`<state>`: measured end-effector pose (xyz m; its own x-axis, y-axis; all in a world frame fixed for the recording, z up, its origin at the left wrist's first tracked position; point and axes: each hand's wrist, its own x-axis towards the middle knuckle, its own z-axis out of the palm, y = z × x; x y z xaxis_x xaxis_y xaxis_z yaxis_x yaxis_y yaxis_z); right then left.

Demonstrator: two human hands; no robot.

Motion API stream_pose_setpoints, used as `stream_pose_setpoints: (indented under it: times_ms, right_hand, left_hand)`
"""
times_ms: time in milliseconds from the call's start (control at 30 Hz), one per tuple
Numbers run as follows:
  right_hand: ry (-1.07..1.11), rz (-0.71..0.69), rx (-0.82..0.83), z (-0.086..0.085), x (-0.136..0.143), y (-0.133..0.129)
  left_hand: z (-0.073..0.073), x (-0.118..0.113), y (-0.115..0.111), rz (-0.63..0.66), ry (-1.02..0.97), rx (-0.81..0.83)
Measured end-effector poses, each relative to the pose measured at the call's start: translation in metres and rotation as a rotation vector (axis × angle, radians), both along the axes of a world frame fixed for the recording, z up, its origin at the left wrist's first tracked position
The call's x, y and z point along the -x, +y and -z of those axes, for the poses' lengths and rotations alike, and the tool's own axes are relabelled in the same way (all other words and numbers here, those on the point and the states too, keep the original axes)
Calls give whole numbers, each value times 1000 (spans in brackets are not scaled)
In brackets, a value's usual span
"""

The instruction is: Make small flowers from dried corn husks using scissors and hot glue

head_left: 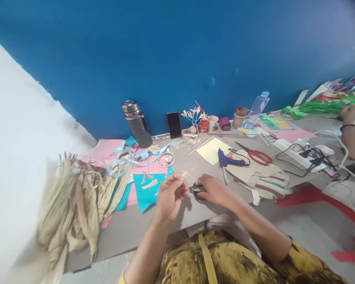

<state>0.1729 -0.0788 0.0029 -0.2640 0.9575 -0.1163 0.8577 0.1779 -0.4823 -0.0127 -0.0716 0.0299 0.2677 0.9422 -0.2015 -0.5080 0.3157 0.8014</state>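
Note:
My left hand (172, 194) is pinched shut on a small pale husk flower (185, 174), whose petals poke out above the fingertips. Just to its right, my right hand (214, 189) closes around the black handles of a pair of scissors (197, 190); the blades point toward the left hand and are mostly hidden. Both hands are low over the table's front edge. Left of them, blue paper (146, 197) carries several cut husk strips (150, 184).
Dried corn husks (87, 201) hang over the table's left end. A thermos (137, 125), a phone (174, 125) and finished husk flowers (194, 115) stand by the wall. A blue glue gun (229, 159), red-handled scissors (258, 157) and a power strip (297, 154) lie rightward. A co-worker's hand (350, 114) is at far right.

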Motion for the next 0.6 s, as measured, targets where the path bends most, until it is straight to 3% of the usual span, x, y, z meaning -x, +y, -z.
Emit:
stream_pose_setpoints:
  times_ms: [200, 267, 367, 467, 533, 600]
  right_hand:
    - [6, 19, -27, 3, -10, 10]
    - [56, 12, -29, 9, -12, 12]
    - [162, -81, -30, 13, -18, 14]
    - [179, -123, -39, 13, -24, 15]
    - [127, -95, -47, 14, -24, 14]
    - [82, -64, -53, 17, -22, 13]
  left_hand:
    - [-4, -8, 2, 42, 132, -86]
    - [-4, -10, 2, -21, 326, -236]
    - [-2, -10, 4, -218, 692, -617]
    - [0, -9, 6, -290, 839, -943]
    - [2, -8, 7, -277, 833, -1012]
    - [2, -8, 7, -263, 786, -981]
